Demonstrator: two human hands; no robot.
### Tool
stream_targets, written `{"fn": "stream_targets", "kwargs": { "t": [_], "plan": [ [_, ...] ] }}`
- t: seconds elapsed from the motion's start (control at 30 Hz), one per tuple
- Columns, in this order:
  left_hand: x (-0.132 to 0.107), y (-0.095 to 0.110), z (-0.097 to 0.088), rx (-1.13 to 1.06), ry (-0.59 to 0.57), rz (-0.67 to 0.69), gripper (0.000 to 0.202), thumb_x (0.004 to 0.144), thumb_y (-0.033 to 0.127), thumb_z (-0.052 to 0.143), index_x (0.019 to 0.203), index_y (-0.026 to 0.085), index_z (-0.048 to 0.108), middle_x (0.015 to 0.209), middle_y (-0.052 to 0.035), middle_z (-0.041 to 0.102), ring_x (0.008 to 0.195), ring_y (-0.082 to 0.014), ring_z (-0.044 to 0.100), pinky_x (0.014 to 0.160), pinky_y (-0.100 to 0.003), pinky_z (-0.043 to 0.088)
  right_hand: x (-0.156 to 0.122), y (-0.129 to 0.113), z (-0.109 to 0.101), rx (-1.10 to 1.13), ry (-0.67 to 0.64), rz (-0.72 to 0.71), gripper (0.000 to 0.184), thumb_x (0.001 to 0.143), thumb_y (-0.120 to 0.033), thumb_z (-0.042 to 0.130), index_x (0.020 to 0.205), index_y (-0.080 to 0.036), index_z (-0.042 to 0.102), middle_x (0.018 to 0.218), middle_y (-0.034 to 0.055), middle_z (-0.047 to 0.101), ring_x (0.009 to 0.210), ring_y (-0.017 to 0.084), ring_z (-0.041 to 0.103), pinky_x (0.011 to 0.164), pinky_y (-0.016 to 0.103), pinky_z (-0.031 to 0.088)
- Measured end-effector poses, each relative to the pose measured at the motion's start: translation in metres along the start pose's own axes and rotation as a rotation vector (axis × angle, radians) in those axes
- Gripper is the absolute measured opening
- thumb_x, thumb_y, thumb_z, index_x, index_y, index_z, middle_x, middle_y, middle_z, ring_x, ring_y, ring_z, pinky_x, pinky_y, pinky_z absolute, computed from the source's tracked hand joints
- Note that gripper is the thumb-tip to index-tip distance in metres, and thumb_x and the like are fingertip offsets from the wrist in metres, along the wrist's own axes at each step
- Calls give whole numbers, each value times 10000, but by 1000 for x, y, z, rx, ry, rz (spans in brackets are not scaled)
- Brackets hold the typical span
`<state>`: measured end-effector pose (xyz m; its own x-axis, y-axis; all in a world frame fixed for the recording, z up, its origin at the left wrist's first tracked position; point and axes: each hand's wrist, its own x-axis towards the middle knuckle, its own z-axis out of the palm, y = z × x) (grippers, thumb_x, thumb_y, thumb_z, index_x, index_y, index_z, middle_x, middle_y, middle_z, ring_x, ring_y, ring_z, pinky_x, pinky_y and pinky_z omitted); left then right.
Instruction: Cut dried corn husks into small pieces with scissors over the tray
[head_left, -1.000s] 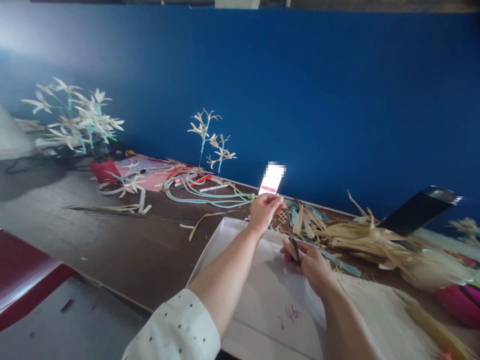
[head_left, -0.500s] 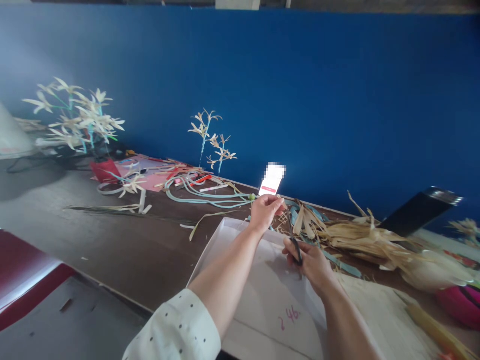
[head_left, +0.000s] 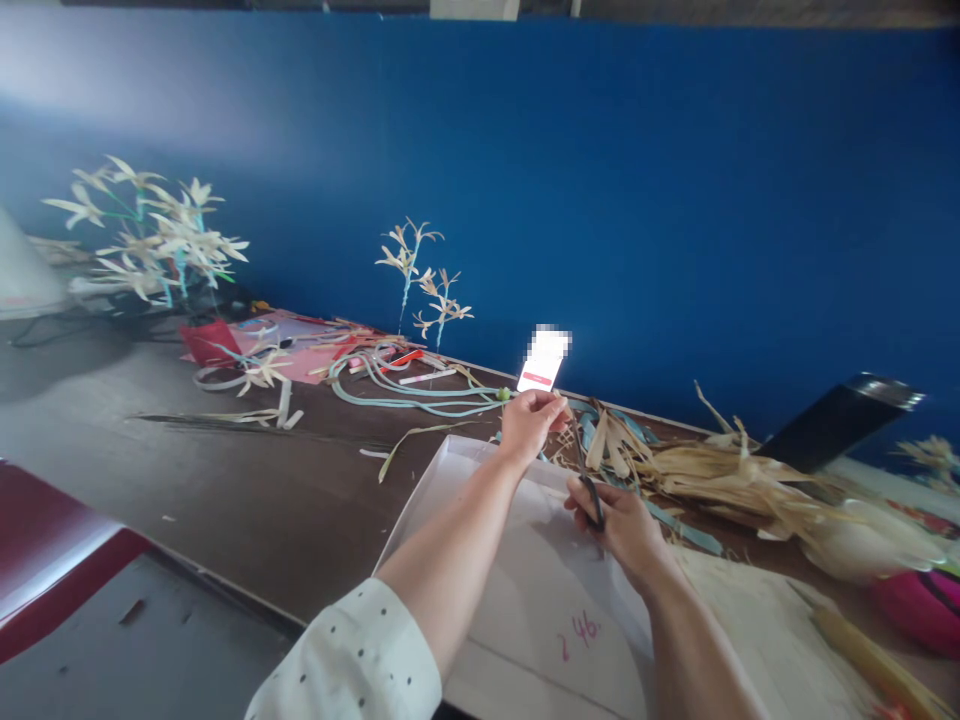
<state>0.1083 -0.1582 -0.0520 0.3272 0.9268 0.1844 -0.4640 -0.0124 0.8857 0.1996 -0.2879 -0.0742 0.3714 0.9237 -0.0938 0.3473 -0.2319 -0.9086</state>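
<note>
The white box [head_left: 525, 570], shallow and marked inside with pink handwritten figures, lies on the brown table [head_left: 300, 490] with the person's forearms reaching over it. The left hand [head_left: 532, 425] is just above the far edge of the box, thumb and forefinger pinched together at the tips; what, if anything, sits between them is too small to tell. Above the right part of the box, the right hand [head_left: 626, 525] has its fingers curled round the dark handles of the scissors [head_left: 592, 500], whose blades point over the box's far edge, up towards the left fingertips; whether the blades are parted cannot be told. Beyond the box, a lit phone [head_left: 538, 368] stands tilted just behind the left hand. Right of the box's far edge lies a heap of dry, straw-coloured husks [head_left: 697, 470], with a dark bottle [head_left: 836, 425] leaning behind it. Looped pale-blue cords [head_left: 420, 405] lie beyond the box to the left, near two small flower sprigs [head_left: 409, 262], while a fuller spray of pale flowers [head_left: 180, 238] is well apart from the box, far left.
</note>
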Motion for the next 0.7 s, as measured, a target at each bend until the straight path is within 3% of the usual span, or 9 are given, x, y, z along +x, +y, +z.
{"fn": "stream_targets", "kwargs": {
  "t": [0.7],
  "plan": [
    [2, -3, 0, -10, 14, 8, 188, 691, 287, 667, 712, 116, 592, 621, -30, 635, 555, -113, 608, 585, -265, 538, 0, 0, -2, -29, -4, 4, 365, 710, -513, 607, 623, -159, 634, 477, -1, 540, 423, 89, 379, 408, 217, 266]
  ]
}}
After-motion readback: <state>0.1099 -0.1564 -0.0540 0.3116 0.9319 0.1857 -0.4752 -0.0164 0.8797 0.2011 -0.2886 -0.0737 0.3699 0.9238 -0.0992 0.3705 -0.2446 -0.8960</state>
